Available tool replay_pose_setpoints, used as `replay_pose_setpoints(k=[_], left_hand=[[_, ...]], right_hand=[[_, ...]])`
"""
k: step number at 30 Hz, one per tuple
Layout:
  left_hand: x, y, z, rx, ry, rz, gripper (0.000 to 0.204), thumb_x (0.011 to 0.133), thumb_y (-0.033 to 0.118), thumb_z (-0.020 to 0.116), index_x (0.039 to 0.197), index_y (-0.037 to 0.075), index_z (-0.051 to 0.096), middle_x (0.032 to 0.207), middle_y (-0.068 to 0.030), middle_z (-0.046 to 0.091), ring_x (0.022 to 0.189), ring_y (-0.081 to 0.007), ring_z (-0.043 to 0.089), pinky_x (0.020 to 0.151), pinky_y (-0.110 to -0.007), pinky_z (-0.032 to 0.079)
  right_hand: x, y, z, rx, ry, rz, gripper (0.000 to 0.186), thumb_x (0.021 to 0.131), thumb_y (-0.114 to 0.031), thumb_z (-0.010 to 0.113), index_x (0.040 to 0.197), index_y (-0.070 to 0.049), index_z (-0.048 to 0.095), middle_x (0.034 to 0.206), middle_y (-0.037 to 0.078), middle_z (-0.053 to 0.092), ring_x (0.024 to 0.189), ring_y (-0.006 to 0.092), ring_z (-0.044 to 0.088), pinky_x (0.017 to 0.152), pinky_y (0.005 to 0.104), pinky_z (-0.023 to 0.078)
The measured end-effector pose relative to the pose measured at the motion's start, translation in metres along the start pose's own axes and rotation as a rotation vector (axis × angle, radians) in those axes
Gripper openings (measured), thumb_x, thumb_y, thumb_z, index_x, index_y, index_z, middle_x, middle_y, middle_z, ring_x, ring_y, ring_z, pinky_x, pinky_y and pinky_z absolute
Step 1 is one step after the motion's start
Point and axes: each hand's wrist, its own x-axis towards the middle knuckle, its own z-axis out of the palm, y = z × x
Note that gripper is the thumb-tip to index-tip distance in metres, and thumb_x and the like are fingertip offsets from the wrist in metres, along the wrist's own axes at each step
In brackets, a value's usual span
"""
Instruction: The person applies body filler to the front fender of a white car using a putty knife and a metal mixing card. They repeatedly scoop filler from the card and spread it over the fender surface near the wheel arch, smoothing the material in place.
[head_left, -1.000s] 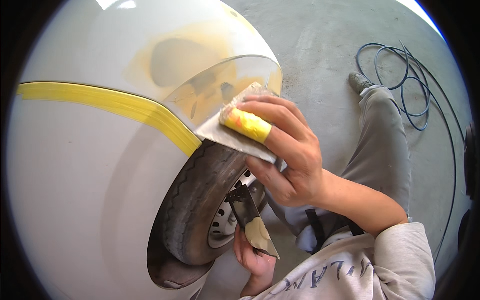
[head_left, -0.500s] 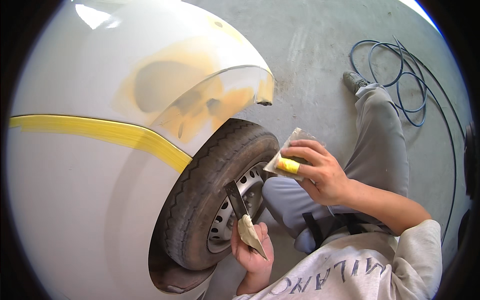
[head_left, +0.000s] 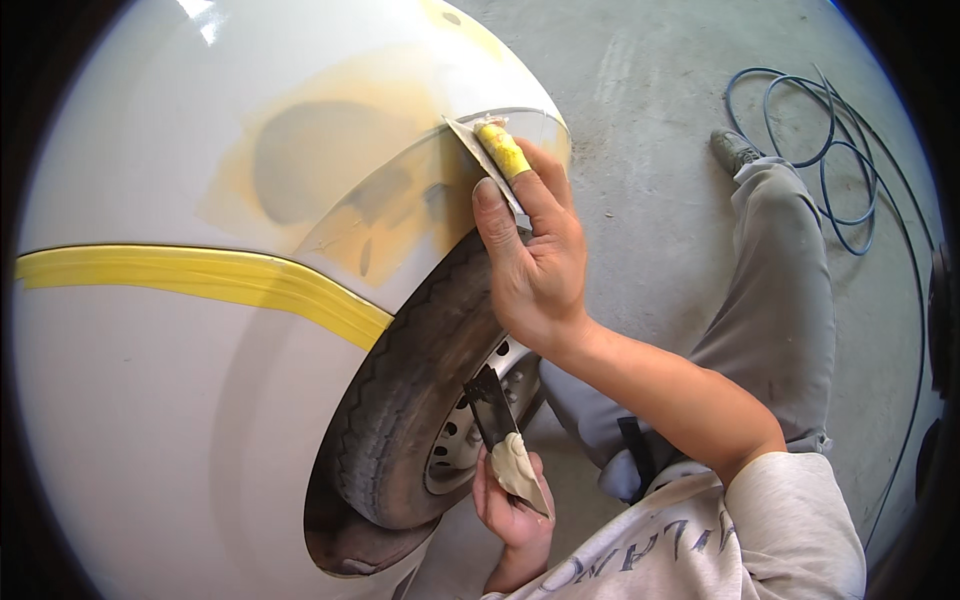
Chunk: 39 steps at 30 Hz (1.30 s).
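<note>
My right hand grips a thin, pale spreader close to the wheel-arch edge of a white car panel. Whether the spreader's edge touches the panel I cannot tell. Yellow tape wraps one finger of that hand. Lower down, in front of the wheel, my left hand is closed around a dark putty knife. A lump of cream-coloured filler sits on it. Sanded grey and yellowish patches show on the panel above the arch.
A tyre with a silver rim fills the arch beside my left hand. Yellow masking tape runs along the panel seam. My outstretched leg lies to the right, near a coiled dark hose on the grey floor.
My right hand has moved up and left with the spreader, from beside the wheel to the arch edge, and has turned. My left hand has shifted slightly, still holding the putty knife.
</note>
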Motion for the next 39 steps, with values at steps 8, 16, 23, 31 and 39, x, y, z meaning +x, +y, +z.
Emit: replay_pose_setpoints(k=[8, 16, 23, 31, 39], left_hand=[[-0.006, 0.001, -0.003, 0.045, 0.070, -0.017, 0.055, 0.095, 0.015, 0.044, 0.144, -0.010, 0.049, 0.125, -0.0215, 0.067, 0.098, -0.0320, 0.069, 0.081, -0.042, 0.059], [-0.007, 0.001, 0.007, 0.092, 0.021, 0.039, 0.054, 0.095, 0.019, 0.043, 0.137, -0.013, 0.053, 0.117, -0.0217, 0.068, 0.094, -0.0281, 0.069, 0.078, -0.035, 0.058], [-0.011, 0.003, 0.015, 0.069, -0.013, 0.071, 0.048, 0.102, 0.013, 0.041, 0.139, -0.014, 0.053, 0.131, -0.0238, 0.065, 0.114, -0.0301, 0.069, 0.098, -0.038, 0.057], [0.022, 0.007, 0.058, 0.115, -0.086, -0.146, 0.047, 0.108, 0.014, 0.042, 0.143, -0.016, 0.050, 0.134, -0.0253, 0.065, 0.121, -0.0295, 0.067, 0.108, -0.038, 0.051], [0.057, 0.024, 0.106, 0.253, -0.323, -0.169, 0.043, 0.109, 0.012, 0.046, 0.144, -0.013, 0.050, 0.131, -0.0216, 0.068, 0.116, -0.0232, 0.069, 0.099, -0.033, 0.055]], right_hand=[[-0.030, -0.015, 0.017, -0.126, -0.093, -0.275, 0.048, 0.090, -0.015, 0.075, 0.136, -0.004, 0.066, 0.143, 0.014, 0.056, 0.134, 0.0391, 0.048, 0.113, 0.0471, 0.040], [-0.014, -0.030, -0.006, -0.168, -0.220, -0.496, 0.047, 0.084, -0.018, 0.077, 0.129, -0.006, 0.070, 0.134, 0.010, 0.061, 0.128, 0.0366, 0.053, 0.110, 0.0475, 0.043], [-0.010, -0.025, -0.023, -0.211, -0.381, -0.542, 0.043, 0.084, -0.008, 0.072, 0.126, 0.001, 0.071, 0.134, 0.015, 0.065, 0.124, 0.0369, 0.059, 0.108, 0.0453, 0.047], [0.024, -0.048, -0.162, -0.460, -0.590, -0.144, 0.053, 0.073, 0.019, 0.051, 0.118, -0.002, 0.071, 0.122, 0.017, 0.073, 0.125, 0.0368, 0.066, 0.116, 0.0462, 0.043], [0.014, -0.095, -0.193, -0.523, -1.037, -0.409, 0.041, 0.072, 0.001, 0.072, 0.110, -0.011, 0.080, 0.116, 0.015, 0.076, 0.114, 0.0337, 0.073, 0.114, 0.0629, 0.044]])
